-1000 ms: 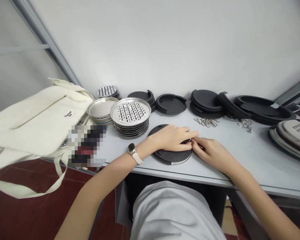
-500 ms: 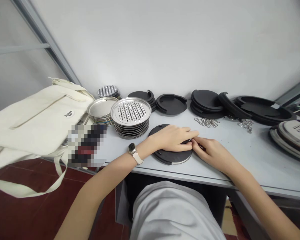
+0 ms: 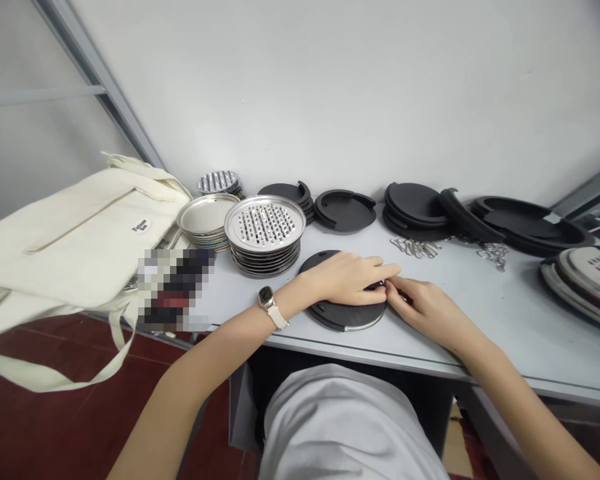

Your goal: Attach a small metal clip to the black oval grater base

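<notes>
A black round disc [image 3: 353,316] with a metal edge showing at its front lies near the table's front edge. My left hand [image 3: 353,277] rests across its top, palm down, with the fingers reaching to the disc's right side. My right hand [image 3: 417,303] is at that same side, thumb and index finger pinched beside my left fingertips. What the pinch holds is too small and hidden to make out. Left of the disc stands a stack of round metal grater plates [image 3: 265,230].
Plain metal discs [image 3: 209,217] and a cream bag [image 3: 80,233] are at the left. Black round holders [image 3: 345,210] line the wall, with metal clips [image 3: 415,247] in front. Larger plates [image 3: 590,270] are stacked at the right on the grey table [image 3: 510,317].
The camera view has shifted very slightly. Both hands keep the same hold at the disc's right side, with no clear movement against it.
</notes>
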Demonstrator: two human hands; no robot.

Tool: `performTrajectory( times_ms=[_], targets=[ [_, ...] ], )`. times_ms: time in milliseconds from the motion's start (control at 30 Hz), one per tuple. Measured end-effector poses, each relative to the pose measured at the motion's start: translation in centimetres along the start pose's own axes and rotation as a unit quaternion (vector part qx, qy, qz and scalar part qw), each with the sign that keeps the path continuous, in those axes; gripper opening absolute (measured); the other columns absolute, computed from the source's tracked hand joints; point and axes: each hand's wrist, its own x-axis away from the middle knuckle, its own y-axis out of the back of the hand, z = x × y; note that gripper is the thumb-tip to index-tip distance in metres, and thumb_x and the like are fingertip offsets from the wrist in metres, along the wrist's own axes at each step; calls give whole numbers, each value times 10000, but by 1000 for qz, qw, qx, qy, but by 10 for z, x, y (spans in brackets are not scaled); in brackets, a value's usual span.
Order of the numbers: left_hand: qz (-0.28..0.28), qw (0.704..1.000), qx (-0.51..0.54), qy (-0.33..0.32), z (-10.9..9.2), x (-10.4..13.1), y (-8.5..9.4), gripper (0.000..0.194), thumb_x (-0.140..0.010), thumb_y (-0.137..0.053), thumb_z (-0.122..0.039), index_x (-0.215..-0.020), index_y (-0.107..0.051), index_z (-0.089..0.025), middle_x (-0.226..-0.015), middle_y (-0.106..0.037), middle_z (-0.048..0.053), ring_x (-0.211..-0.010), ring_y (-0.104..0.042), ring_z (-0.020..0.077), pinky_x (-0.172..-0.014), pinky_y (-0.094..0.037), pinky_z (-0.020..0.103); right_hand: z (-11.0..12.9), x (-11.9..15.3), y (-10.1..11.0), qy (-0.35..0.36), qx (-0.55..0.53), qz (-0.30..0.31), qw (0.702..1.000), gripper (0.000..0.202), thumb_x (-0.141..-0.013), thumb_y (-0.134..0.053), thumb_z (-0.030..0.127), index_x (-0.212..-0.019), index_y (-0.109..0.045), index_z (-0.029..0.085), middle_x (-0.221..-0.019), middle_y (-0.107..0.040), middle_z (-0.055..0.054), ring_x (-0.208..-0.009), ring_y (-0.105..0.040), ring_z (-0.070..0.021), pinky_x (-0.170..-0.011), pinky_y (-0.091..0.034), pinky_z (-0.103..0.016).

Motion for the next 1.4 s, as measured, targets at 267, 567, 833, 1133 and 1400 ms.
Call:
performTrajectory(
  times_ms=[267,567,833,1133,1400],
  targets=[
    [12,1000,7,4,-1,0,2,256,-907,-378,-337,-1082,-503,-199,-930,-576,40,-692,-579,183,-576,-373,293,0,0,0,4,3,-3,1000,286,-909,-366,301,-728,-563,201,-640,-671,-45,-505,-574,-158,-499,-370,-252],
    [2,1000,1,2,-1,0,1,249,-904,-386,-339,-1073,-503,-200,-923,-578,31,-669,-575,179,-560,-369,293,2,-1,1,1,2,2,1000,271,-907,-364,299,-738,-554,205,-669,-678,-47,-538,-598,-169,-514,-387,-254],
    [7,1000,10,9,-2,0,2,255,-901,-392,-336,-1080,-506,-195,-922,-581,41,-677,-581,185,-570,-381,296,1,0,1,7,1,-3,1000,272,-904,-366,294,-716,-544,209,-641,-670,-38,-515,-587,-164,-501,-380,-253],
    [-7,1000,-1,11,-2,1,0,261,-900,-390,-344,-1077,-486,-178,-916,-591,40,-675,-585,189,-564,-377,303,-1,0,0,-5,5,10,1000,268,-913,-360,307,-737,-537,209,-628,-652,-24,-513,-572,-157,-515,-371,-248],
    [-21,1000,-9,9,-2,0,-2,245,-893,-392,-347,-1038,-482,-171,-914,-599,38,-670,-585,192,-536,-352,303,2,0,1,-7,3,12,1000,260,-917,-357,301,-742,-527,211,-632,-648,-23,-519,-572,-155,-519,-373,-246]
  ],
)
